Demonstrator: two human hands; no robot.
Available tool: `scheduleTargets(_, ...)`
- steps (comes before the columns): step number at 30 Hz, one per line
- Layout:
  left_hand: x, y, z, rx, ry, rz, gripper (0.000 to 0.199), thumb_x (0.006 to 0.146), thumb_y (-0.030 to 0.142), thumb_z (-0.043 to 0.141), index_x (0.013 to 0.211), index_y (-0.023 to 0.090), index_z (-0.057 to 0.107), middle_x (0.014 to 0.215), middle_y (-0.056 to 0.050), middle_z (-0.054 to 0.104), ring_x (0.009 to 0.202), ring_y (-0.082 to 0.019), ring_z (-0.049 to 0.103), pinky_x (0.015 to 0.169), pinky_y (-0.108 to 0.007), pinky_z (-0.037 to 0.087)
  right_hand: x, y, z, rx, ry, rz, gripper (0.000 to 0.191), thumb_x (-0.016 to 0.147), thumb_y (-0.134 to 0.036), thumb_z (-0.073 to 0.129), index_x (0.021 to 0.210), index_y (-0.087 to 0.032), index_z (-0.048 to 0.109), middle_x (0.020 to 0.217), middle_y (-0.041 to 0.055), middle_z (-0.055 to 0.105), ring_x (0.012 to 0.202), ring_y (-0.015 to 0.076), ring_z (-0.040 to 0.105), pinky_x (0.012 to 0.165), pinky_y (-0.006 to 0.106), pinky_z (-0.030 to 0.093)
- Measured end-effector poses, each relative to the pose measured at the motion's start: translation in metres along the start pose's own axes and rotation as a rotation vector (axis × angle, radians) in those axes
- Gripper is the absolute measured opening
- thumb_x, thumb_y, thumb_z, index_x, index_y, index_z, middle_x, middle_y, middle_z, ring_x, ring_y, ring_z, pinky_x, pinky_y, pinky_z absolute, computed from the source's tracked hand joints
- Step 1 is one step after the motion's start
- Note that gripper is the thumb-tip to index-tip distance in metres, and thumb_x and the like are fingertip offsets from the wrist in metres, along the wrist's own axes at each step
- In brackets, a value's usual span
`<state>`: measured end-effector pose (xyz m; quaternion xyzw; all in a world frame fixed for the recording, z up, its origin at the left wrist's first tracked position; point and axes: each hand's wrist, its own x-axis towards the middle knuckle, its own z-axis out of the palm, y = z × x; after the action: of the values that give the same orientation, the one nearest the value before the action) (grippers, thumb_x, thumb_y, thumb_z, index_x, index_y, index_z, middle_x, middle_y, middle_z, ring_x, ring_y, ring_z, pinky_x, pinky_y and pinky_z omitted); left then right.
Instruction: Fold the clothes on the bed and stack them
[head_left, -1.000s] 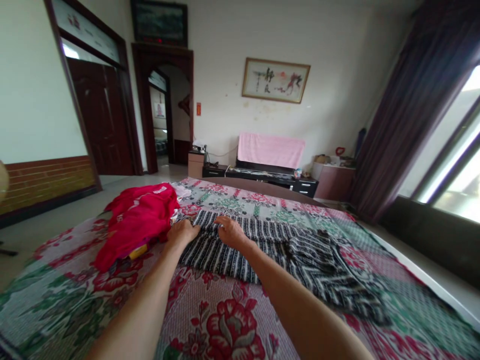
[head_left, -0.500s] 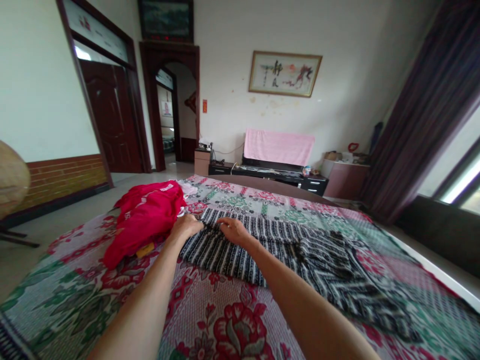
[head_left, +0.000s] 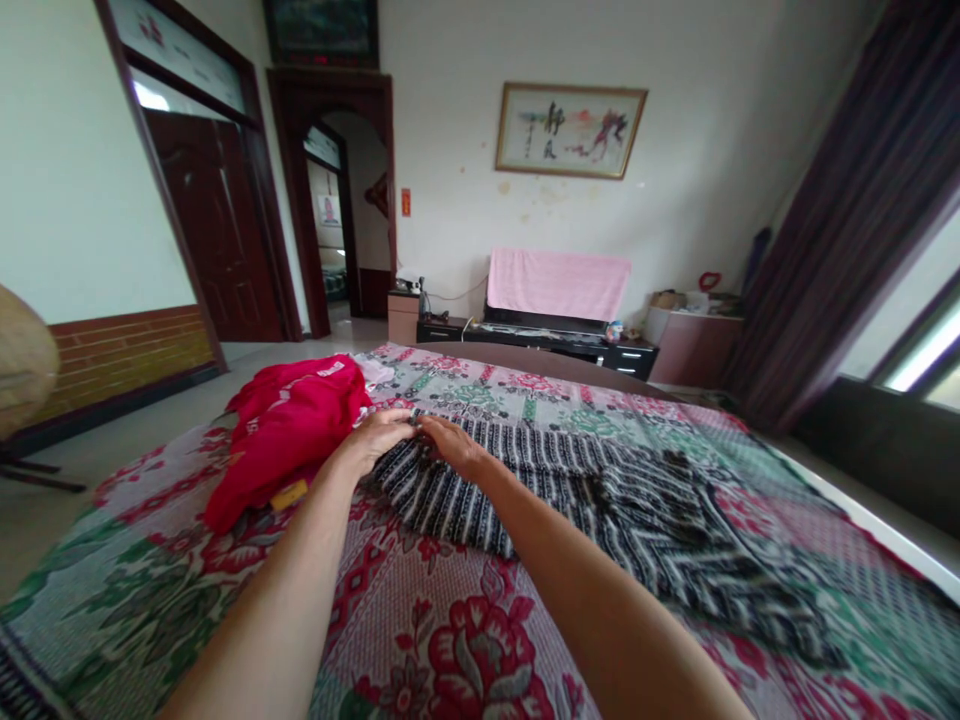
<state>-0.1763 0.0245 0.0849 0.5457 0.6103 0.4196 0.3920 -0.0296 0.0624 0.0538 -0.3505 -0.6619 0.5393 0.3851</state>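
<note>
A black-and-white striped knit sweater [head_left: 555, 470] lies spread on a flowered bedcover [head_left: 480, 640], one sleeve stretching toward the lower right. At the sweater's far left edge my left hand [head_left: 381, 440] is closed on the knit. Close beside it, my right hand [head_left: 450, 445] also pinches the same edge, its fingertips almost meeting those of the left. The fabric bunches a little under both hands. Just left of my left hand lies a crumpled red garment [head_left: 292, 430] with white lettering, and a small yellow piece [head_left: 289, 495] shows at its lower edge.
A pale pink cloth [head_left: 379, 371] lies behind the red garment. Beyond the cover stands a low black cabinet [head_left: 525, 340] bearing a screen draped with a pink towel [head_left: 559, 285]. A dark sofa [head_left: 885, 450] is at the right, and part of a chair [head_left: 26, 365] at the left.
My hands have drawn closer together at the sweater's left edge, the right one moving left. The knit there is pulled up and its near left corner has shifted inward.
</note>
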Motion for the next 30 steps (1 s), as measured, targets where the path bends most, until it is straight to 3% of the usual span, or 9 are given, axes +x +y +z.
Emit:
scheduleTargets(3,-0.005,0.015,0.009,0.014,-0.116,0.102,0.066,0.068,0.023,0.063,0.132,0.013,0.052,0.126,-0.012,0.062,0.115,-0.022,0.059,0.093,-0.028,0.047,-0.014,-0.01,-0.016,0.211,0.05,0.091,0.04,0.084,-0.047,0.05,0.117,-0.026,0.058,0.109,0.0032,0.062,0.084,0.0146,0.059,0.072,0.027,0.047)
scheduleTargets(6,-0.011,0.026,0.022,0.083,-0.24,0.217,0.07,0.067,0.023,0.063,0.136,0.017,0.049,0.139,-0.011,0.051,0.124,-0.022,0.051,0.096,-0.026,0.044,-0.034,-0.016,-0.036,0.308,0.135,0.095,0.045,0.084,-0.045,0.051,0.124,-0.026,0.053,0.115,0.0044,0.06,0.08,0.0131,0.059,0.068,0.025,0.047)
scheduleTargets(8,-0.016,0.03,0.034,0.132,-0.301,0.248,0.072,0.068,0.025,0.063,0.138,0.021,0.047,0.137,-0.009,0.054,0.117,-0.022,0.057,0.086,-0.025,0.049,-0.049,-0.015,-0.049,0.309,0.179,0.095,0.046,0.084,-0.045,0.049,0.126,-0.027,0.051,0.115,0.0042,0.061,0.078,0.0135,0.059,0.065,0.025,0.047)
scheduleTargets(12,-0.027,0.034,0.065,0.259,-0.399,0.209,0.074,0.073,0.03,0.057,0.144,0.025,0.037,0.108,-0.006,0.071,0.082,-0.02,0.068,0.059,-0.024,0.051,-0.075,-0.005,-0.068,0.295,0.276,0.131,0.047,0.082,-0.045,0.049,0.125,-0.027,0.051,0.113,0.0038,0.061,0.077,0.0131,0.059,0.061,0.024,0.045)
scheduleTargets(14,-0.031,0.035,0.08,0.325,-0.395,0.25,0.071,0.073,0.027,0.055,0.142,0.023,0.041,0.106,-0.005,0.071,0.076,-0.018,0.068,0.059,-0.024,0.051,-0.084,0.0,-0.075,0.3,0.316,0.148,0.047,0.08,-0.043,0.051,0.124,-0.028,0.052,0.113,0.0037,0.06,0.076,0.0122,0.058,0.06,0.022,0.044)
scheduleTargets(17,-0.034,0.033,0.096,0.366,-0.312,0.344,0.066,0.067,0.019,0.055,0.133,0.023,0.054,0.111,-0.003,0.07,0.082,-0.019,0.067,0.07,-0.026,0.052,-0.093,0.003,-0.081,0.304,0.354,0.15,0.05,0.075,-0.039,0.057,0.123,-0.027,0.052,0.111,0.0029,0.06,0.078,0.012,0.057,0.058,0.02,0.043)
scheduleTargets(22,-0.033,0.029,0.101,0.346,-0.221,0.371,0.071,0.06,0.011,0.052,0.129,0.022,0.058,0.099,-0.002,0.073,0.089,-0.021,0.067,0.08,-0.027,0.052,-0.091,0.012,-0.079,0.225,0.401,0.105,0.059,0.066,-0.03,0.063,0.123,-0.025,0.05,0.107,0.0032,0.061,0.078,0.014,0.057,0.057,0.022,0.044)
scheduleTargets(27,-0.03,0.024,0.104,0.338,-0.305,0.42,0.076,0.061,0.008,0.048,0.135,0.022,0.051,0.125,-0.003,0.064,0.082,-0.017,0.067,0.077,-0.027,0.053,-0.077,0.028,-0.078,0.018,0.533,0.04,0.061,0.062,-0.024,0.063,0.122,-0.025,0.053,0.099,0.0014,0.063,0.075,0.0144,0.058,0.063,0.026,0.048)
scheduleTargets(30,-0.027,0.024,0.106,0.352,-0.271,0.428,0.073,0.065,0.008,0.046,0.137,0.022,0.048,0.131,-0.004,0.059,0.074,-0.014,0.066,0.076,-0.027,0.053,-0.074,0.028,-0.084,-0.014,0.541,0.026,0.058,0.062,-0.02,0.057,0.12,-0.026,0.055,0.088,-0.0011,0.064,0.069,0.0137,0.058,0.06,0.025,0.048)
